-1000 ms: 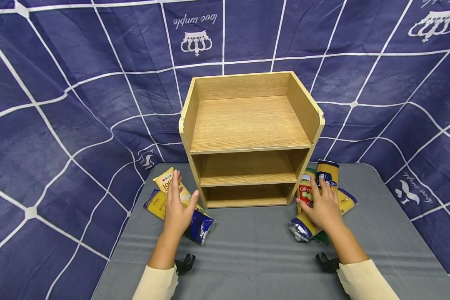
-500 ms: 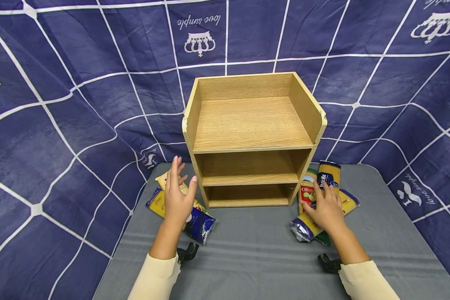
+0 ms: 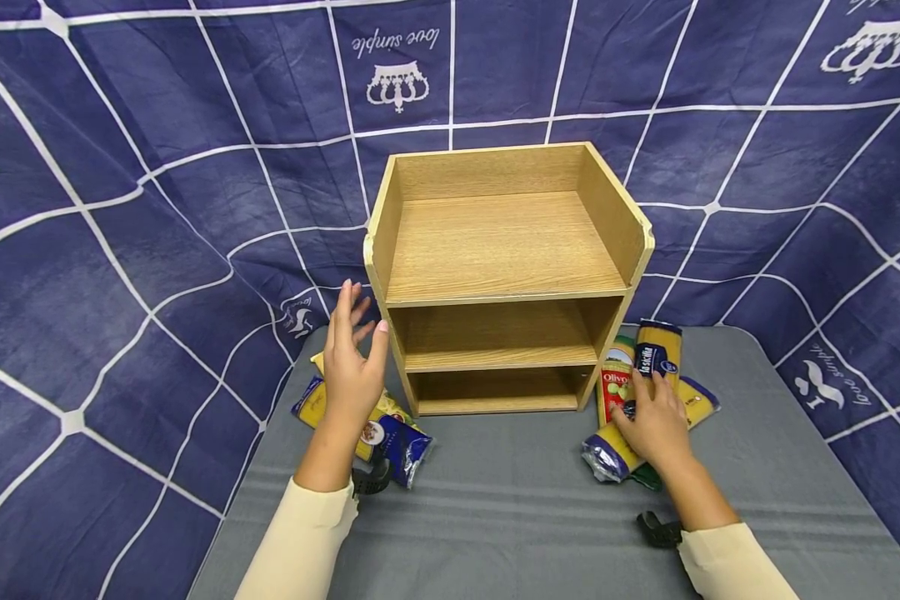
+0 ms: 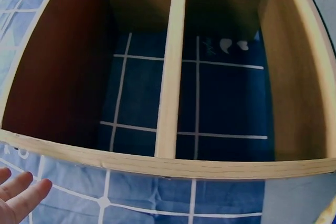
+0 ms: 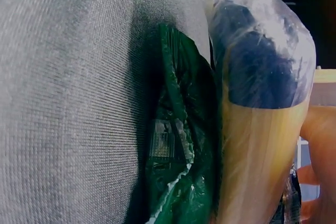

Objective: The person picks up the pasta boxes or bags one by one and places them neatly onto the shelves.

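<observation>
While the left hand [image 3: 351,373] is hovering beside the wooden shelf unit [image 3: 502,246], grip spread apart, the right hand [image 3: 656,423] is resting over a yellow-and-blue pasta pack [image 3: 618,446], which is lying atop a green packet [image 5: 197,182] on the tabletop [image 3: 517,508]; cannot tell whether its grip is clamping

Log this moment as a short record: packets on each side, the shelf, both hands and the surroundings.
Left pile: yellow and blue packets, partly hidden
Right pile: yellow-and-blue packets and a red-and-green Olivo packet
Shelf: wooden, three levels, standing between the piles
Left hand: in the air beside the shelf, fingers extended, holding nothing
Right hand: over the right pile, fingers relaxed; contact unclear
Surroundings: grey cloth beneath, white-lined blue fabric behind
</observation>
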Demonstrator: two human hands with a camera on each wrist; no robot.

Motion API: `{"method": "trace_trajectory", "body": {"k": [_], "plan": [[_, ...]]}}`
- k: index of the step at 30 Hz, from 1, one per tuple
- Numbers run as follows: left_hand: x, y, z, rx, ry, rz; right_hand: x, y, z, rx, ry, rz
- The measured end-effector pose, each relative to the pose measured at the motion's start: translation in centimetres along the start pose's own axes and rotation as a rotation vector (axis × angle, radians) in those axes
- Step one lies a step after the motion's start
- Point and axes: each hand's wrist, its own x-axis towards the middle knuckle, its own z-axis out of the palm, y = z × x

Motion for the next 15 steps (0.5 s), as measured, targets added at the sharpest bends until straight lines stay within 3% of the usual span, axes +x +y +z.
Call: {"method": "trace_trajectory", "body": {"k": [8,15], "plan": [[1.8,0.4,0.4,-0.046,-0.016,0.019,-0.2,-0.1,-0.1,-0.01,-0.013,0.087],[2.9,0.9,0.5,-0.02,-0.014,0.021,-0.3,0.0,-0.2,-0.005,-0.031,0.117]]}}
